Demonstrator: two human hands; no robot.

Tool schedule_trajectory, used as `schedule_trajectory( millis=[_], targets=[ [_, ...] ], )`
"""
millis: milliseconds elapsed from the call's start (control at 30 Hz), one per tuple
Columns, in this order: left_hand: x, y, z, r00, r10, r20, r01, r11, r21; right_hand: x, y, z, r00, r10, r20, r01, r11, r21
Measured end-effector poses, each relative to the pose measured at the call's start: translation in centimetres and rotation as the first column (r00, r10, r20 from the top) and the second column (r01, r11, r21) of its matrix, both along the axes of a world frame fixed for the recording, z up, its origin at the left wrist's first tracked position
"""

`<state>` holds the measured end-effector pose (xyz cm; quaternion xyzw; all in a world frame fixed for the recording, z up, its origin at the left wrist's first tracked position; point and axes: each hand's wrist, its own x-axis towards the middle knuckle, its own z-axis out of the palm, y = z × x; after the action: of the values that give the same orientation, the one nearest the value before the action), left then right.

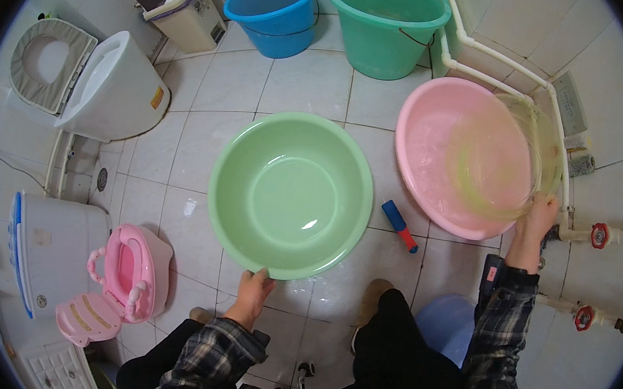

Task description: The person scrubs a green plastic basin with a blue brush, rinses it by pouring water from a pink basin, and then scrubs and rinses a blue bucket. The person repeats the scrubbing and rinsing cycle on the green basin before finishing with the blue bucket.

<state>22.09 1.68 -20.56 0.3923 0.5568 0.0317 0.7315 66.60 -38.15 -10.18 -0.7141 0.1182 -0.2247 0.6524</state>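
Observation:
A light green plastic basin (296, 193) stands on the tiled floor in front of me, with nothing in it. My left hand (251, 295) pinches its near rim between thumb and fingers. On the right, my right hand (537, 216) grips the edge of a translucent yellowish basin (550, 141), which is blurred and tilted in front of the wall. Part of it overlaps a pink plastic basin (427, 132) that leans up at the right; whether the two touch I cannot tell. Between the green and pink basins lies a small tool with a blue body and red end (400, 225).
Blue (281, 37) and green (385, 47) buckets stand at the back. At left are a toilet (113, 91), a pink child's potty (154, 275) and a lidded white bin (71, 239). Pipes with red valves (600, 236) run along the right wall. A bluish rounded object (445, 323) sits by my leg.

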Motion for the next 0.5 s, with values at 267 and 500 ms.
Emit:
schedule_trajectory(
  millis=[267, 500],
  targets=[
    [2.9, 2.5, 3.5, 0.958, 0.185, 0.221, -0.208, 0.974, 0.088, -4.4, 6.8, 6.2, 0.917, 0.399, -0.005, -0.384, 0.886, 0.259],
    [3.5, 5.2, 5.0, 0.972, 0.206, 0.115, -0.215, 0.973, 0.078, -10.2, 18.6, 9.2, 0.727, 0.684, -0.056, -0.668, 0.724, 0.172]
  ],
)
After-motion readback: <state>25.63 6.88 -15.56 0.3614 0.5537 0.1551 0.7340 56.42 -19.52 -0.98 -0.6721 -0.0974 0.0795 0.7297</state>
